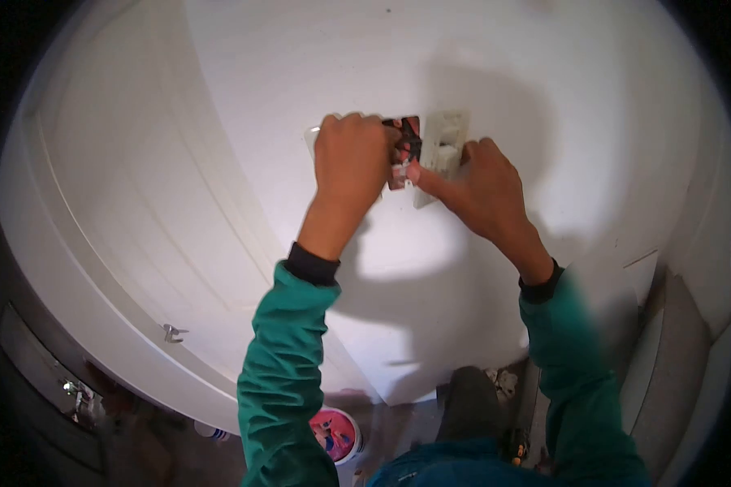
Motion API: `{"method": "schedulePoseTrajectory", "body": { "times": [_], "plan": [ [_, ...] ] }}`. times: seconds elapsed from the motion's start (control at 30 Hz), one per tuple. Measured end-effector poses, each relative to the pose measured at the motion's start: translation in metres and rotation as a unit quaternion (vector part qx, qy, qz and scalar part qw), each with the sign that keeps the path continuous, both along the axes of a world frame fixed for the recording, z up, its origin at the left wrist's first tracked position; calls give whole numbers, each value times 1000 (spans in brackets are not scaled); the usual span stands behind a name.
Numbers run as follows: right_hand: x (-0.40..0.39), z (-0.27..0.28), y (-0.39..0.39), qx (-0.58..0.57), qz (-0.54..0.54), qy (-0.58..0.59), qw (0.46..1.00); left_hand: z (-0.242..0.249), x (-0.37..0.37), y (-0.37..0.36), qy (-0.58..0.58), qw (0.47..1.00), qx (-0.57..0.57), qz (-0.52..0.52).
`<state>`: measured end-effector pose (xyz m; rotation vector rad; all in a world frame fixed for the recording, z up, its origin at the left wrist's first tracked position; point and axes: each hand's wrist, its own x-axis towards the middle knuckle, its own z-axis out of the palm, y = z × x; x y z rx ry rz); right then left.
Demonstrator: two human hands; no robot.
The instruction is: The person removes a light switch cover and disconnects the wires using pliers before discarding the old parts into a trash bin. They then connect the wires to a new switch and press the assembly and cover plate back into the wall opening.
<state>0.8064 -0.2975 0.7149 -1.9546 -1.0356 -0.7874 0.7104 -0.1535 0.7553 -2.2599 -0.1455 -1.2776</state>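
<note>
In the head view, an open electrical wall box with dark and reddish contents, apparently wires, sits in the white wall between my hands. My right hand holds a white switch plate at the box's right side, turned out from the wall. Its thumb reaches left to the box's lower right edge. My left hand is closed at the box's left side, its fingertips mostly hidden. Behind it, the corner of another white plate shows. What the left fingers grip cannot be made out.
A white panelled door with a metal handle is on the left. Below stands a bucket with pink contents. Long boards lean at the right, and an orange and black tool lies near my leg.
</note>
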Motion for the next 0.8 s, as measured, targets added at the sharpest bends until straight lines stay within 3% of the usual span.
{"method": "schedulePoseTrajectory", "body": {
  "times": [0.1,0.2,0.27,0.3,0.33,0.4,0.43,0.47,0.57,0.67,0.73,0.8],
  "plan": [
    [4,-3,-2,12,10,-35,999,2,1,1,-2,1000,-4,-2],
    [8,9,-17,-20,-6,-141,990,-3,5,-1,-50,999,9,-20],
    [14,20,-26,33,70,-307,949,-2,0,-7,-37,999,-14,-24],
    [20,29,-34,-61,71,-383,919,-6,7,0,-78,996,34,-23],
    [24,36,-38,-65,72,-390,916,-6,7,1,-86,996,31,-23],
    [29,51,-39,-224,38,-670,707,-7,8,0,-54,998,24,13],
    [35,57,-30,-184,40,-717,671,-9,10,3,-77,997,26,-15],
    [38,64,-24,-191,45,-714,672,-9,9,4,-74,997,17,-17],
    [43,77,-13,-215,94,-771,593,-15,8,6,-87,995,9,-55],
    [35,90,-18,-284,94,-752,587,-25,10,10,-146,986,-9,-77],
    [38,95,-16,-271,111,-754,589,-33,9,10,-193,976,-22,-95],
    [38,96,-16,-270,96,-727,624,-45,9,10,-246,962,-38,-113]
  ]
}}
